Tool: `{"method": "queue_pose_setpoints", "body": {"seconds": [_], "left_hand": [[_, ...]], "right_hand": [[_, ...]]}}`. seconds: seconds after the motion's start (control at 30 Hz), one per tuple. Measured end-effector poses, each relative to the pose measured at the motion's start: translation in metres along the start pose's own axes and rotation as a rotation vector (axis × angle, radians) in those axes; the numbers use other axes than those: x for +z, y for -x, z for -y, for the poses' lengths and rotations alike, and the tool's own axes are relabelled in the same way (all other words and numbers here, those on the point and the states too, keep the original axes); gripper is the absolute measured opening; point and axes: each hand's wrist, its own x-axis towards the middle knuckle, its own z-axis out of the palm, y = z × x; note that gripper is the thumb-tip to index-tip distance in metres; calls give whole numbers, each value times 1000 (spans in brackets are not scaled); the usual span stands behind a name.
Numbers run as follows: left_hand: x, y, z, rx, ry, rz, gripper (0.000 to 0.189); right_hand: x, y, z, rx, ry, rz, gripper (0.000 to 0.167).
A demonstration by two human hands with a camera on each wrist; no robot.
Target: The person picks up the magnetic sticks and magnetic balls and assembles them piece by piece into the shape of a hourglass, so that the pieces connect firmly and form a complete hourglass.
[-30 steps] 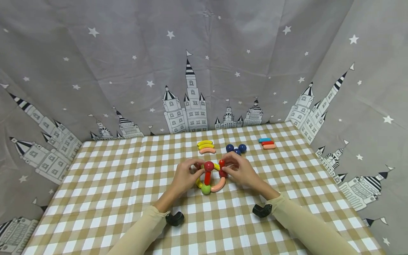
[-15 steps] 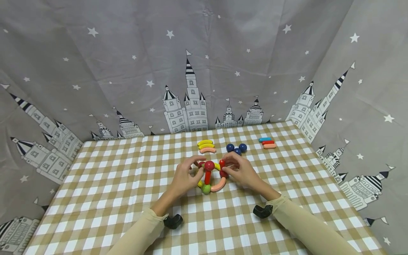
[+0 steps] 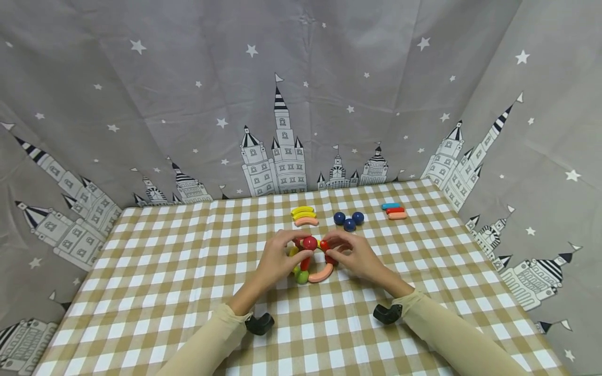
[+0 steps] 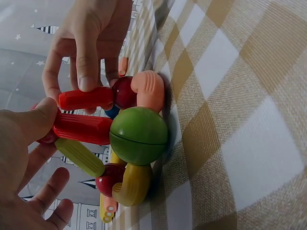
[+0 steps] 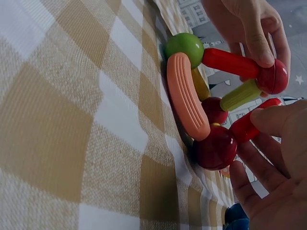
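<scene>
A toy structure of balls and rods stands on the cloth. Its base has a green ball (image 4: 139,135), a peach curved rod (image 5: 184,93), a yellow curved rod (image 4: 133,187) and two dark red balls, one of them the near red ball (image 5: 216,147) in the right wrist view. My left hand (image 3: 276,257) pinches the raised red ball (image 5: 273,76), where a straight red rod (image 5: 230,63) and a yellow-green rod (image 5: 240,95) meet. With thumb and fingers, my right hand (image 3: 356,256) pinches a second straight red rod (image 4: 86,98), tilted up from the near red ball; its top end is apart from the raised ball.
Behind the structure lie two yellow curved rods (image 3: 303,212) with a peach one (image 3: 306,221). Several dark blue balls (image 3: 349,224) sit to their right. Farther right are blue, red and peach straight rods (image 3: 395,210). A checked cloth (image 3: 188,292) covers the table; a grey curtain hangs behind.
The red rod in my right hand has tilted left, toward the raised red ball. My left hand has shifted slightly right with that ball, and the green ball has shifted slightly left.
</scene>
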Motion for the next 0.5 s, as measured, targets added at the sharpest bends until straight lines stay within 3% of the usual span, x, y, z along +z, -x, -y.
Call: {"method": "queue_pose_setpoints", "body": {"seconds": [0.5], "left_hand": [[0, 0, 0, -59, 64, 1, 36]], "right_hand": [[5, -1, 1, -37, 70, 18, 28]]}}
